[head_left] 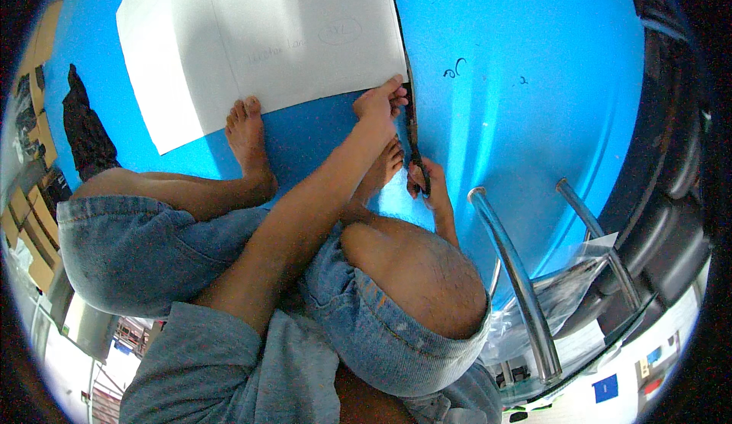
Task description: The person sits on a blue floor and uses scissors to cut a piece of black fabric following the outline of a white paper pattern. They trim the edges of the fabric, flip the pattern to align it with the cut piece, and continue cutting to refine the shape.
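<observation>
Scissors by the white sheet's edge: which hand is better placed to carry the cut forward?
Likely the right. The right hand grips the dark scissors, which lie along the white sheet; the left hand rests on its corner over the blue cloth.

My bare feet (248, 138) rest on the blue fabric (526, 58) spread over the floor, my knees (427, 271) bent in denim shorts (137, 248). Curved chrome chair legs (515, 271) rise just beside my right knee, with clear plastic wrapping (564, 294) behind them. A dark cloth (85, 126) lies at the fabric's left edge, near stacked cardboard boxes (34, 226).
</observation>
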### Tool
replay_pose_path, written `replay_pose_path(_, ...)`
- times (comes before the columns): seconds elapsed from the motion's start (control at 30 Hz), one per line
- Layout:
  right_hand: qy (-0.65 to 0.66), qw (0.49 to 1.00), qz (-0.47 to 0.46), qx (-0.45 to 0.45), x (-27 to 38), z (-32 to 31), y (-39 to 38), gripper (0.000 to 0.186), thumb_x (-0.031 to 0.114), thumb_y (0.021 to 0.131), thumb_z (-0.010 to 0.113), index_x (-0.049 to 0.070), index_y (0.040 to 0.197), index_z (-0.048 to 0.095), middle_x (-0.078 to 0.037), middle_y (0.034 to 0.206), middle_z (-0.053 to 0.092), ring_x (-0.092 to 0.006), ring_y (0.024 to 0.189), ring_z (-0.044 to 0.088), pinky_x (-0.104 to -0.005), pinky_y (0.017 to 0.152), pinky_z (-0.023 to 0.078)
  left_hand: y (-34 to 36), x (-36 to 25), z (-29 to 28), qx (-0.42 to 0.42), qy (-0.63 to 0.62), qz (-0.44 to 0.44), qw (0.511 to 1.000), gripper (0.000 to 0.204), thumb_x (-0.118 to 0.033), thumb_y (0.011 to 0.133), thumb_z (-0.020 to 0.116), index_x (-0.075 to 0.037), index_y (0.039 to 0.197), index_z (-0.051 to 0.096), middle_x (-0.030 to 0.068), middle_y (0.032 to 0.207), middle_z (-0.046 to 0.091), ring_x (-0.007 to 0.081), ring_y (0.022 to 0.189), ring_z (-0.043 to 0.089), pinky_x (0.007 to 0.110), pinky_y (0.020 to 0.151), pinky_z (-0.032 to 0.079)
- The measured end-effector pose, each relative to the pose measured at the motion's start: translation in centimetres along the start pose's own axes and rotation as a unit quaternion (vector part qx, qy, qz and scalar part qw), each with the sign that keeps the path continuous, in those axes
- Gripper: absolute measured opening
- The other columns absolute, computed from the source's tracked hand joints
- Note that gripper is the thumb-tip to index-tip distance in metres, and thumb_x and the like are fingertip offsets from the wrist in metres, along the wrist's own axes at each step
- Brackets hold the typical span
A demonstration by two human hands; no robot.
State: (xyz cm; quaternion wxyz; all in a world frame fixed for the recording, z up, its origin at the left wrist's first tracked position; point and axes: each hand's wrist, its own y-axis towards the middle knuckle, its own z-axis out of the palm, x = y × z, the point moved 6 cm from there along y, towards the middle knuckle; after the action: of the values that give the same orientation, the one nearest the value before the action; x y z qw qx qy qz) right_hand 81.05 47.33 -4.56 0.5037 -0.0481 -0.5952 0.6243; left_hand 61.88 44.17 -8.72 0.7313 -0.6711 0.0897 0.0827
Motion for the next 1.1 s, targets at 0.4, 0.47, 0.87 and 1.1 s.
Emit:
replay_pose_path(0.4,-0.041,0.997,-0.042,0.042,0.4,0.4,0.9,0.046,0.051,0.098,0.040,0.010,0.078,0.049,0.000,0.060,0.047,-0.0121,0.047,0.047,-0.0284,0.044,0.039,1.1,0.3,-0.8,0.022,-0.033,0.016,0.999,0.019,-0.021,0.079,0.079,-0.009,0.085,0.065,0.0040,0.075,0.066,0.0146,0.058,0.060,0.026,0.048,0.043)
replay_pose_path(0.47,-0.037,0.997,-0.055,0.033,0.7,0.0,1.0,0.047,0.052,0.094,0.048,0.008,0.080,0.050,0.000,0.060,0.048,-0.0119,0.048,0.048,-0.0276,0.044,0.038,1.0,0.6,-0.2,0.030,-0.043,0.003,0.999,0.019,-0.020,0.079,0.079,-0.009,0.085,0.065,0.0040,0.074,0.066,0.0152,0.057,0.060,0.026,0.048,0.044)
replay_pose_path(0.87,-0.051,0.998,-0.032,0.022,1.9,0.1,2.1,0.042,0.045,0.089,0.066,0.004,0.088,0.054,-0.001,0.061,0.050,-0.0113,0.047,0.049,-0.0257,0.041,0.037,0.2,0.5,0.2,0.029,-0.029,-0.010,0.999,0.021,-0.021,0.078,0.080,-0.011,0.086,0.064,0.0026,0.074,0.065,0.0148,0.059,0.061,0.027,0.048,0.045)
replay_pose_path(1.1,-0.047,0.998,-0.034,0.018,2.2,0.2,2.4,0.036,0.039,0.090,0.066,0.004,0.090,0.055,0.001,0.061,0.047,-0.0104,0.046,0.047,-0.0249,0.039,0.036,0.2,0.4,0.0,0.021,-0.006,-0.003,1.000,0.022,-0.023,0.077,0.081,-0.011,0.086,0.064,0.0026,0.074,0.065,0.0141,0.060,0.061,0.026,0.047,0.043)
